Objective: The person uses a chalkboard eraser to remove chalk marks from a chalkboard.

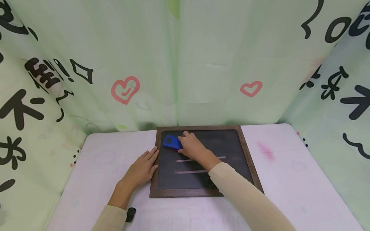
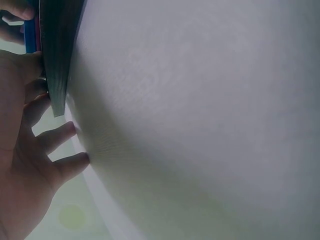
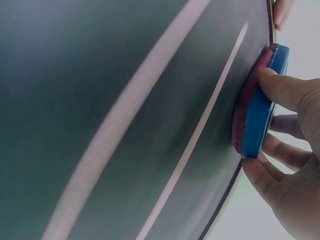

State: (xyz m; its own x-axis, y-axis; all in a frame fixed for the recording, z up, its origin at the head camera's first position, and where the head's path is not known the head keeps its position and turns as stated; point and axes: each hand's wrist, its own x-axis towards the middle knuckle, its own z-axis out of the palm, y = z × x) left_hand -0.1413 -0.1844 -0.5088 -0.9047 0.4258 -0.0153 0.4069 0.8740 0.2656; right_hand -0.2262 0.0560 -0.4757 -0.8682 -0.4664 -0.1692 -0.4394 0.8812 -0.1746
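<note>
A blackboard (image 1: 231, 183) in a brown wooden frame (image 1: 185, 193) lies on the table. Two pink chalk lines (image 1: 189, 172) run across it, the upper one partly behind the right wrist. My right hand (image 1: 195, 147) pinches a blue eraser (image 1: 171, 142) at the board's upper left; the right wrist view shows its red underside (image 3: 241, 112) against the board, thumb on one side and fingers on the other. My left hand (image 1: 141, 169) rests at the frame's left edge, fingers extended; in the left wrist view the left hand (image 2: 30, 150) touches frame and table.
The board stands on a white-pink table (image 1: 110, 154) with a pink smudge (image 1: 266, 151) at the right. Pale green curtains (image 1: 202, 64) with black characters and red hearts enclose the back and sides. A black object (image 1: 131, 214) is at the left sleeve.
</note>
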